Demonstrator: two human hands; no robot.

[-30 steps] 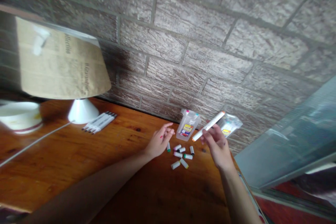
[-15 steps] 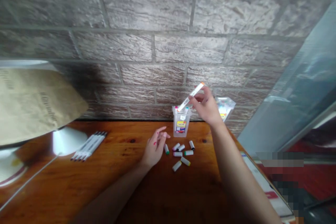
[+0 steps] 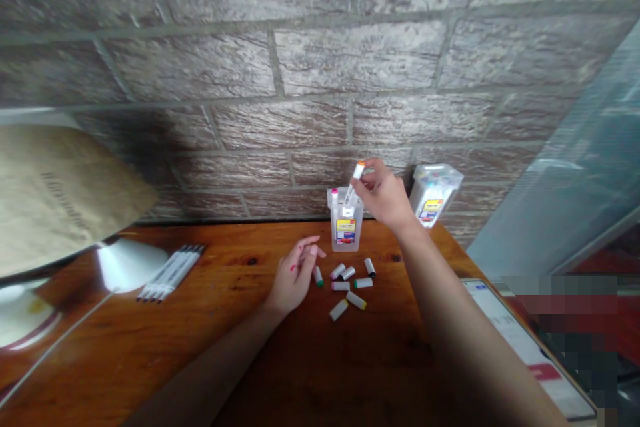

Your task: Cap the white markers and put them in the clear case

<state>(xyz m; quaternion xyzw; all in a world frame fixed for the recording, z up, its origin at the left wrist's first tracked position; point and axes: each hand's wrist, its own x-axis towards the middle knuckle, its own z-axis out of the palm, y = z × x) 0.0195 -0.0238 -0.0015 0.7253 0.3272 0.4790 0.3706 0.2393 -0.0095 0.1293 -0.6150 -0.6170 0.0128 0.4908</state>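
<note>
My right hand [image 3: 383, 193] pinches a white marker with an orange end [image 3: 356, 177]. The marker stands tilted, its lower end in the mouth of a clear plastic marker box [image 3: 354, 240]. A pink-ended marker [image 3: 335, 197] pokes up at the left of that box. My left hand [image 3: 294, 275] rests on the table with its fingers loosely stretched and nothing in them; red marks show on it. Close by its fingertips lies a white cap with a green end [image 3: 319, 276]. Several other short caps [image 3: 356, 299] are scattered in front of the box.
Another clear box of markers [image 3: 434, 197] is at the back right. Four-sided screen device, a tablet or phone [image 3: 520, 340], lies along the right edge. Several markers [image 3: 171, 273] lie side by side at left, near a paper-shaded lamp [image 3: 65, 193] and its cord. A brick wall [image 3: 315, 60] rises behind.
My right hand has moved left and brought the orange-ended marker more upright, its lower end now in the box mouth. My left hand stays nearly still. The view has shifted slightly.
</note>
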